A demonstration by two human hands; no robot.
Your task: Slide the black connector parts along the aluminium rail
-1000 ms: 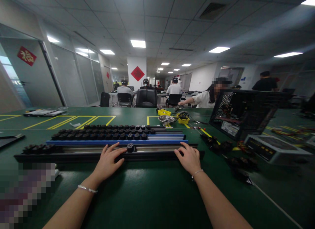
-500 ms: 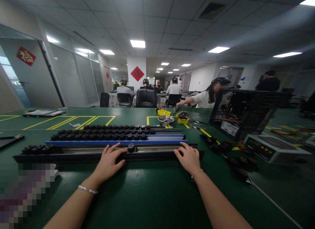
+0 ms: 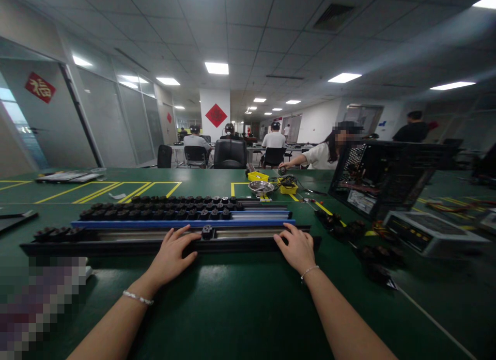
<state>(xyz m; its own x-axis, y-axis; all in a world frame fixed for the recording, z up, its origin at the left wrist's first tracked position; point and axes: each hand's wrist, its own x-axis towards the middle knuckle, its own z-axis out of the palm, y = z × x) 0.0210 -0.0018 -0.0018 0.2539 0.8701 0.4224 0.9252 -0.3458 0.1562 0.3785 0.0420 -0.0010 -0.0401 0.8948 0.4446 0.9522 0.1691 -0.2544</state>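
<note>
A long black rail [image 3: 124, 247] with a metallic channel lies across the green table in front of me. My left hand [image 3: 174, 254] rests on its middle, fingers spread and thumb apart. Just right of those fingertips, a small black module [image 3: 207, 232] sits in the channel. Near the right end of the rail lies my right hand [image 3: 297, 252], its fingers loosely bent and apart over the edge. Several black modules [image 3: 58, 234] are grouped at the rail's left end. Behind it, a blue rail [image 3: 182, 224] stands in front of rows of similar black modules [image 3: 155, 214].
An open computer case [image 3: 395, 174] and a power supply [image 3: 434, 233] stand at the right, with dark parts [image 3: 382, 262] near them. A metal bowl [image 3: 261, 187] and yellow trays [image 3: 257, 177] sit farther back. Across the table, a person's hand [image 3: 287, 165] holds something small.
Both my hands and the rail stay in place. Across the table, the other person's hand has shifted slightly right. A person standing in the background at right has moved a little left.
</note>
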